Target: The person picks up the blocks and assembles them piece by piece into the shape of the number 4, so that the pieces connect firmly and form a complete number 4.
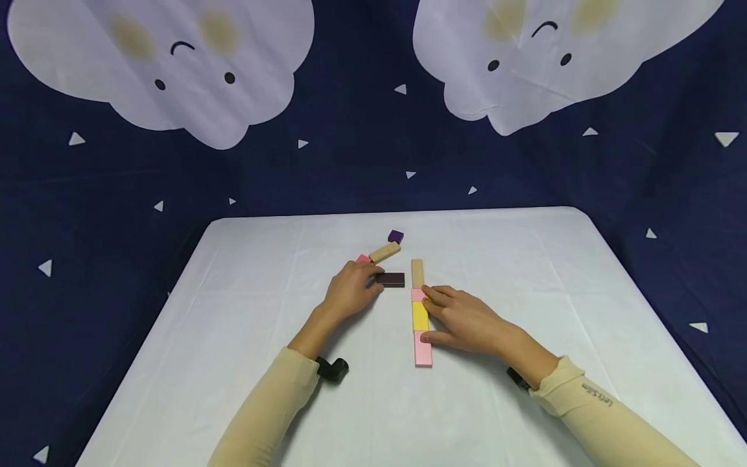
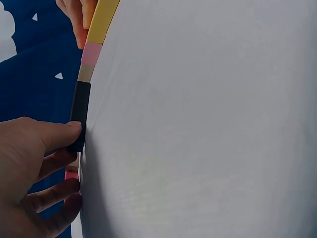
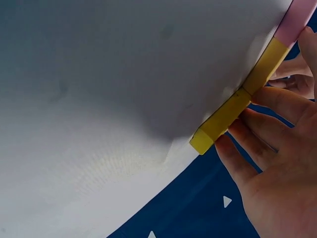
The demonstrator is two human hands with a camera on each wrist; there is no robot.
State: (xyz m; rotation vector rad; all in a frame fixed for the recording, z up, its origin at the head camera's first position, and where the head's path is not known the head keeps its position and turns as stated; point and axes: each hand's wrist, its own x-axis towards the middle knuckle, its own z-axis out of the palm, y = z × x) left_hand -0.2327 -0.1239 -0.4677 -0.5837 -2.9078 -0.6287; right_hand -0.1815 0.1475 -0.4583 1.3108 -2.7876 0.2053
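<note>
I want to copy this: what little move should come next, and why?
Perhaps the left hand should slide the dark block toward the block row: it grips that block, a gap shows between them, and the right hand touches the row.

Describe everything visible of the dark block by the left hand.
The dark block is a slim, near-black bar with flat faces and straight edges; it may be painted wood. In the head view it lies level, pointing sideways, over the white table, its left end pinched by the left hand. Its right end stops short of the row of coloured blocks, leaving a gap. Whether it touches the table is unclear.
</note>
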